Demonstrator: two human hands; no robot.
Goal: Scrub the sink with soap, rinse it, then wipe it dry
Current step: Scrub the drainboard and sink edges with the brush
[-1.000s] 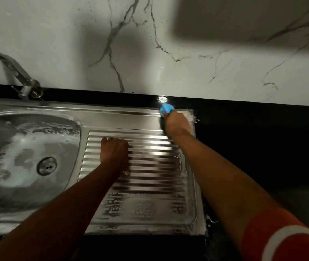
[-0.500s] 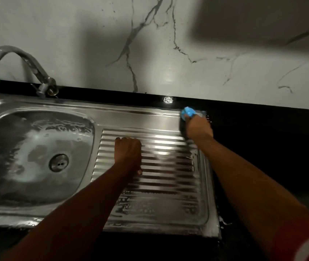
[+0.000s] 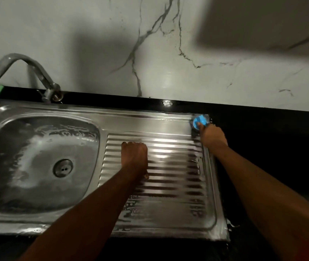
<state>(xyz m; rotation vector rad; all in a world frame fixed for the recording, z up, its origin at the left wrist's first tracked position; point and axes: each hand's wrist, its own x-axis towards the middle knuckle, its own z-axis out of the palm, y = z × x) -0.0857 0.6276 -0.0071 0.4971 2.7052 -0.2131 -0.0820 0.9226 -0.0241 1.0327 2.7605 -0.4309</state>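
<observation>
The right hand has its grip curled round a blue scrubber, pressed onto the far right corner of the sink, right where the steel rim meets the black counter. The left hand rests on the ribbed drainboard, fingers curled under (nothing shows in that grip). Open ribs lie between the two hands and toward the near edge, which is streaked with suds. The soapy basin with its drain lies to the left, below the tap. A marble wall closes off the back.
</observation>
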